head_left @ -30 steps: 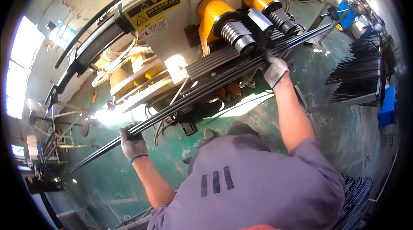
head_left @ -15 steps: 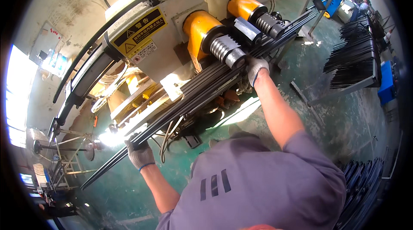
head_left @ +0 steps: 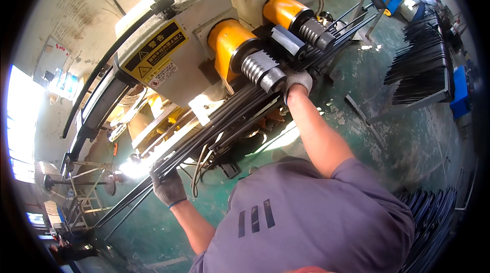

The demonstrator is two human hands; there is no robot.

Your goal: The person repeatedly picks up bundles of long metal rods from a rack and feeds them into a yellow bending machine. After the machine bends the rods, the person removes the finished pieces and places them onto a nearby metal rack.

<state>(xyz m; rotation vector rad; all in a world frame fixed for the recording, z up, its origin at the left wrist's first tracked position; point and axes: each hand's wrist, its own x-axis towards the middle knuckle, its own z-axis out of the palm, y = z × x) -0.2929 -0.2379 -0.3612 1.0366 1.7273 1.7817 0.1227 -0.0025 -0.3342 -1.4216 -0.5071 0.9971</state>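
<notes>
- Machine (head_left: 194, 63) fills the upper middle: a big pale housing with a yellow warning sticker, and two orange drums (head_left: 229, 43) that end in ribbed grey rollers (head_left: 263, 71).
- Floor (head_left: 388, 135) is green and scuffed, with bright patches of sun under the machine.
- Rack (head_left: 423, 68) of dark rods stands well apart at the upper right, and a second stack (head_left: 434, 217) lies at the lower right.
- Rods (head_left: 219, 125) in hand form a long, thin, black bundle that runs on a slant from the lower left up to the upper right, just below the nearer roller and in front of the machine. They look like smooth painted or oiled metal, straight, all of one thickness.
- Bundle likely handles as heavy and stiff as a whole, though single rods may sag and fan out at the ends. The smooth surface may slide in a glove. A two-point hold, well apart and on either side of the middle, seems the sound way to carry it, and that is the hold shown.
- Right hand (head_left: 297, 81), in a grey work glove, is closed around the bundle just beside the nearer roller.
- Left hand (head_left: 167, 186), gloved too with a blue cuff, is clamped on the lower part of the bundle, fingers wrapped over the rods.
</notes>
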